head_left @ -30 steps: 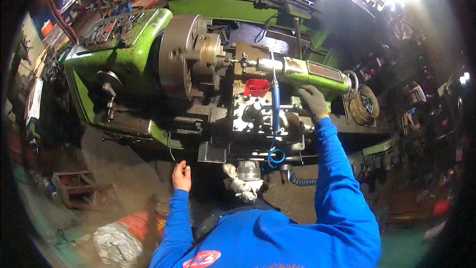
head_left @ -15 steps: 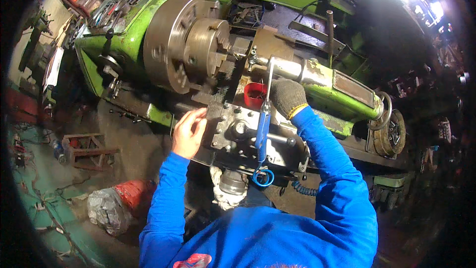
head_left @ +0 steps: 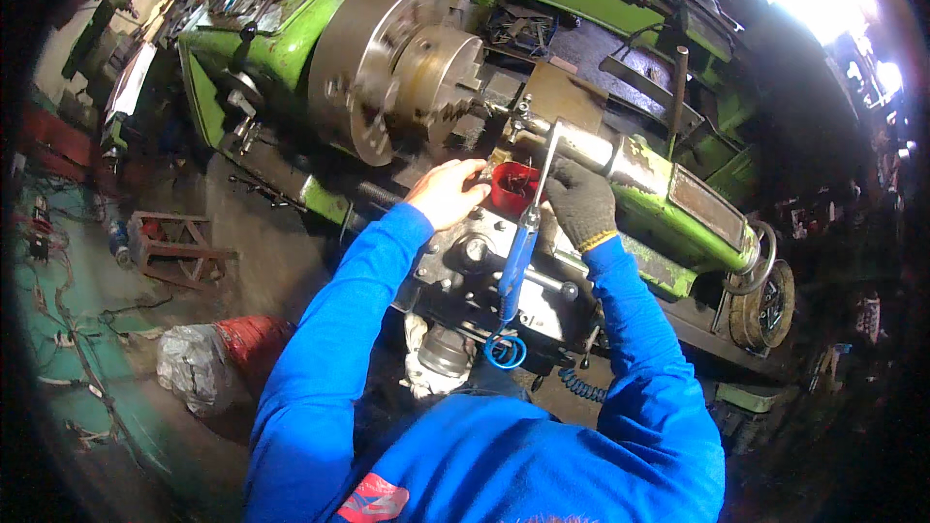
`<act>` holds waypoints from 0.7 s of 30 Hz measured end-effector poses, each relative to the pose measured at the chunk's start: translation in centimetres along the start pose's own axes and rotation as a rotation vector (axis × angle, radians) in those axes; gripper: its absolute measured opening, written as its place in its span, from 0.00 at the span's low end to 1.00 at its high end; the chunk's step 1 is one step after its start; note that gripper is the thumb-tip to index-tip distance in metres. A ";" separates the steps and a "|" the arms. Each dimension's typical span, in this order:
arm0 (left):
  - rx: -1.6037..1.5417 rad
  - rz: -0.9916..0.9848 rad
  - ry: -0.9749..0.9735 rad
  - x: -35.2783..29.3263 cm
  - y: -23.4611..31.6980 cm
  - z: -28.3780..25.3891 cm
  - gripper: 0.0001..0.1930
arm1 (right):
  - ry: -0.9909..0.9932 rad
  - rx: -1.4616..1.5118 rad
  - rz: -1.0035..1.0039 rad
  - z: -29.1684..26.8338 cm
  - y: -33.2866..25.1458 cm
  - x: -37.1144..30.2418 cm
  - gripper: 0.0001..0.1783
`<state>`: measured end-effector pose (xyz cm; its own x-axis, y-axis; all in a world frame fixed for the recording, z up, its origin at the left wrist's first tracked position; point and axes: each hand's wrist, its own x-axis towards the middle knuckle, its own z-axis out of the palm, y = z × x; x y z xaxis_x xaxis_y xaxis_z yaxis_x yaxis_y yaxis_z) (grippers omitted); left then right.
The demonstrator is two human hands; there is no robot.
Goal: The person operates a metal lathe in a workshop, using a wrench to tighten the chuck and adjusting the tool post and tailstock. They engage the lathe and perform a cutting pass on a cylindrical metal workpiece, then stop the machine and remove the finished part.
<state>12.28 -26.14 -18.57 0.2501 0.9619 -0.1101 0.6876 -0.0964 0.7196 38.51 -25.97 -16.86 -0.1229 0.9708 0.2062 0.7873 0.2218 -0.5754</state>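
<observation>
My bare left hand (head_left: 448, 196) reaches over the tool post (head_left: 475, 250) of a green lathe. Its fingers are apart, with the tips beside a red cup (head_left: 513, 186) that has dark contents; I cannot tell whether they touch. My right hand (head_left: 583, 205), in a grey knitted glove with a yellow cuff, is curled right of the cup, close below the tailstock quill (head_left: 583, 147). Whatever is in its fingers is hidden. Between my hands a blue air blow gun (head_left: 518, 261) with a long metal nozzle leans upright, a coiled blue hose at its lower end.
To the left is the big lathe chuck (head_left: 363, 68), its jaws blurred, facing the tailstock (head_left: 678, 194). Tools lie on the headstock (head_left: 281, 0). A handwheel (head_left: 760, 257) stands at the right. On the floor are a rusty metal stand (head_left: 179, 252) and plastic bags (head_left: 199, 363).
My left hand has moved right and forward, from the tool post's left side to beside the red cup. My right hand stays near the tailstock. The whole view has shifted slightly.
</observation>
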 end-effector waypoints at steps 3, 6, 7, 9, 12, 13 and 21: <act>-0.001 -0.071 -0.104 1.3 -0.7 1.1 0.33 | 0.005 0.178 0.093 0.0 0.4 -0.5 0.14; -0.027 -0.093 -0.200 1.7 -0.5 1.8 0.35 | -0.013 0.358 0.238 -0.8 -1.5 -1.8 0.13; -0.058 -0.102 -0.216 1.9 -0.8 1.8 0.35 | -0.024 0.413 0.279 -0.7 -1.8 -2.0 0.14; -0.128 -0.120 -0.249 2.4 -1.4 2.3 0.36 | -0.050 0.518 0.364 -0.5 -1.9 -2.1 0.16; -0.090 -0.117 -0.264 3.0 -1.9 2.7 0.38 | -0.064 0.593 0.432 0.3 -1.6 -2.1 0.16; -0.068 -0.120 -0.282 2.9 -1.4 2.4 0.38 | -0.066 0.617 0.443 0.4 -1.6 -2.2 0.16; -0.077 -0.164 -0.298 3.2 -1.1 2.5 0.39 | -0.080 0.438 0.229 3.1 2.8 -2.7 0.13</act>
<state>14.00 -23.58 -21.44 0.3366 0.8450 -0.4156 0.6846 0.0834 0.7241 39.15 -27.68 -21.45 -0.0356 0.9992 -0.0157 0.4735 0.0030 -0.8808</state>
